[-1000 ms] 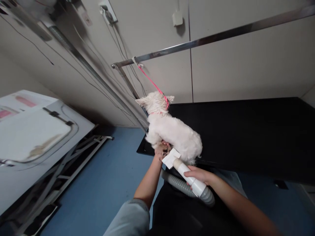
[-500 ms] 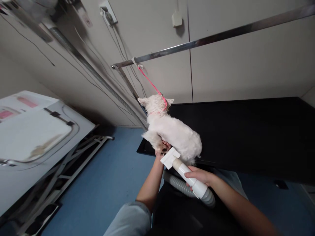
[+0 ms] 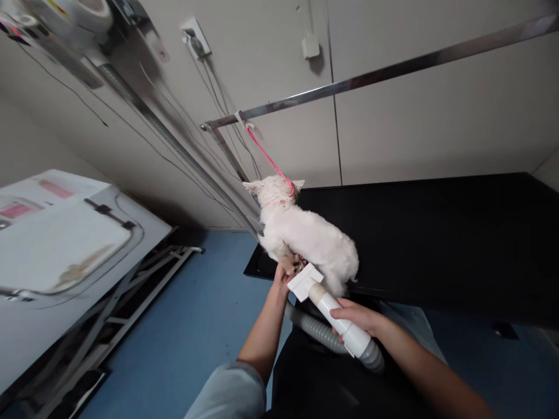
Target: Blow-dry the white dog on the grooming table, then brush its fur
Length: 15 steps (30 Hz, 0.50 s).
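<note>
A white dog (image 3: 310, 233) stands at the near left end of the black table (image 3: 419, 233), its head turned away from me. A pink lead (image 3: 265, 152) runs from its neck up to a metal bar. My left hand (image 3: 285, 274) is closed around one of the dog's front paws, lifted off the table; the nozzle hides some of the fingers. My right hand (image 3: 354, 317) grips the white tube of a pet dryer hose (image 3: 338, 314). Its flat, wide nozzle (image 3: 305, 281) points at the raised paw, close beside it.
The metal bar (image 3: 314, 93) crosses above the table. On the left stands a white tub (image 3: 65, 244) on a folding metal frame. A dryer unit (image 3: 87, 17) hangs at the upper left, with a grey hose (image 3: 170, 139) hanging down. A wall socket (image 3: 195, 38) holds plugs.
My view has shifted slightly. Both hands keep their hold, with the nozzle still beside the paw. The dog's head has turned a little to the left.
</note>
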Each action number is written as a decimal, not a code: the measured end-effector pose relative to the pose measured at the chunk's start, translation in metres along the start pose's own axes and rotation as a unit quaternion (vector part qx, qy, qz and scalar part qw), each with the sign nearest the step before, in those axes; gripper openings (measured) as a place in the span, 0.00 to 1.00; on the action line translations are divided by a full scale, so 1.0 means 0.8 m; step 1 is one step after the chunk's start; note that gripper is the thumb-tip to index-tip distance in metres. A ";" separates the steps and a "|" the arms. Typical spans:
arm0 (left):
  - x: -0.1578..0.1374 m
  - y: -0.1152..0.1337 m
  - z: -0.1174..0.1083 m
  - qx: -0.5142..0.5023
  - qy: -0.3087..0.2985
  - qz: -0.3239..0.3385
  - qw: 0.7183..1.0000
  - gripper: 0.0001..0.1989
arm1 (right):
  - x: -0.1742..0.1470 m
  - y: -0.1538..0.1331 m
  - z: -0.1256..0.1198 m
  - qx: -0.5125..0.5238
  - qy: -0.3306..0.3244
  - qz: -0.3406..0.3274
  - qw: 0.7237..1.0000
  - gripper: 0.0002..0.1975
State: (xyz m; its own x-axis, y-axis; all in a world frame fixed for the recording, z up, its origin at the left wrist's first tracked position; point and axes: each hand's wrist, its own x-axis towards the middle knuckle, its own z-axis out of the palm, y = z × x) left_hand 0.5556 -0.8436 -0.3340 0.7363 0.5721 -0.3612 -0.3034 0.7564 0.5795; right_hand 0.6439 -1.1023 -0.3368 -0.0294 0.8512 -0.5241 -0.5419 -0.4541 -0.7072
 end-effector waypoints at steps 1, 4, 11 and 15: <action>-0.003 0.002 0.000 0.008 0.008 -0.012 1.000 0.05 | -0.001 0.001 0.000 0.002 -0.003 0.003 1.000 0.26; -0.009 0.007 0.001 0.029 0.019 -0.045 0.998 0.06 | -0.002 0.003 -0.001 0.013 -0.031 0.004 0.999 0.27; -0.009 0.003 0.008 0.012 0.026 -0.019 0.999 0.08 | 0.002 0.007 -0.002 0.006 -0.039 0.005 0.999 0.28; -0.009 0.000 0.005 0.072 0.007 -0.024 0.997 0.08 | 0.004 0.001 0.001 -0.003 -0.023 0.023 0.999 0.27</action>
State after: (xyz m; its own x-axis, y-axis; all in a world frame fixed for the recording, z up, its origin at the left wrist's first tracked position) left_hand 0.5526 -0.8490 -0.3284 0.7391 0.5419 -0.4000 -0.1774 0.7296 0.6605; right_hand 0.6424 -1.1000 -0.3386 -0.0923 0.8407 -0.5336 -0.5333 -0.4942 -0.6865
